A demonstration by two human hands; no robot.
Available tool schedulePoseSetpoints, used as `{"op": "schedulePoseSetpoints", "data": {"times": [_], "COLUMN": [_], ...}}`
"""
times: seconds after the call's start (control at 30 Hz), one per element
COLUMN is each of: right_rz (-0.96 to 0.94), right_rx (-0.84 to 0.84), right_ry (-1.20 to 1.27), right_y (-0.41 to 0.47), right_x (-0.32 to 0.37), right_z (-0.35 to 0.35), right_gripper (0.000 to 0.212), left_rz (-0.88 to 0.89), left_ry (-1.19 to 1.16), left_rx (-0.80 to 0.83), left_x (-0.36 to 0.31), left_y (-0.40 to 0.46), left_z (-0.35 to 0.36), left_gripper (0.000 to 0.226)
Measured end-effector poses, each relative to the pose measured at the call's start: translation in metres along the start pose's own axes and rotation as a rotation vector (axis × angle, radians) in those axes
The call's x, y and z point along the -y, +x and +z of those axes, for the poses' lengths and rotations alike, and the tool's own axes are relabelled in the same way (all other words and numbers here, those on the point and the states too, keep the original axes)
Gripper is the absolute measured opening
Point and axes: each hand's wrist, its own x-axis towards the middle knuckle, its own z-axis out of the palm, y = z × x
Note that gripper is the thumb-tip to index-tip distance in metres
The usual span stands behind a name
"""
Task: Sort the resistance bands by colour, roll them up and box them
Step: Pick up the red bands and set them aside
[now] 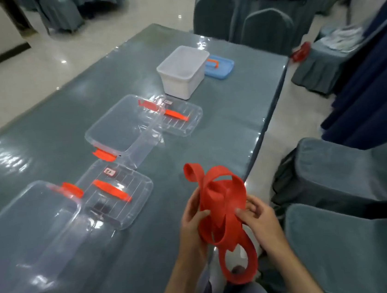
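both hands, left (192, 221) and right (259, 218), grip a tangled red band (223, 205) over the bench (187, 147) edge; rolling looks underway; next, untwist loops.

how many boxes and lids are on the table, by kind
clear boxes: 2
clear lids: 2
white box: 1
blue lid: 1
total: 6
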Motion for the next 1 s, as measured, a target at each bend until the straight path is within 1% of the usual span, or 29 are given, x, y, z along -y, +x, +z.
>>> {"op": "schedulePoseSetpoints", "data": {"times": [0.07,0.17,0.23,0.33,0.47,0.53,0.67,0.8,0.9,1.0], "right_rz": [-0.008,0.030,0.021,-0.021,-0.050,-0.067,-0.082,-0.057,-0.027,-0.003], "right_rx": [0.029,0.043,0.067,0.066,0.086,0.074,0.052,0.055,0.062,0.099], "right_ry": [-0.016,-0.035,-0.055,-0.061,-0.057,-0.034,-0.015,-0.002,-0.021,-0.074], "right_y": [0.017,0.062,0.094,0.145,0.212,0.243,0.295,0.344,0.385,0.428], "right_x": [0.001,0.003,0.010,0.023,0.054,0.068,0.088,0.096,0.099,0.107], "right_z": [-0.008,-0.034,-0.053,-0.084,-0.131,-0.153,-0.189,-0.212,-0.220,-0.221], "right_gripper": [0.033,0.037,0.039,0.044,0.034,0.032,0.040,0.039,0.032,0.032], "left_rz": [-0.002,-0.010,-0.016,-0.014,-0.019,-0.017,0.036,0.063,0.059,0.068], "left_ry": [0.003,0.006,0.020,0.052,0.081,0.083,0.077,0.040,0.014,-0.012], "left_rx": [-0.018,-0.073,-0.077,-0.085,-0.085,-0.089,-0.086,-0.085,-0.139,-0.187], "left_x": [0.003,0.012,0.017,0.022,0.028,0.031,0.035,0.038,0.045,0.046], "left_y": [0.014,0.053,0.081,0.128,0.183,0.208,0.255,0.297,0.332,0.368], "left_z": [0.008,0.033,0.055,0.095,0.161,0.192,0.241,0.271,0.281,0.286], "left_gripper": [0.075,0.070,0.069,0.066,0.053,0.051,0.054,0.056,0.057,0.059]}}
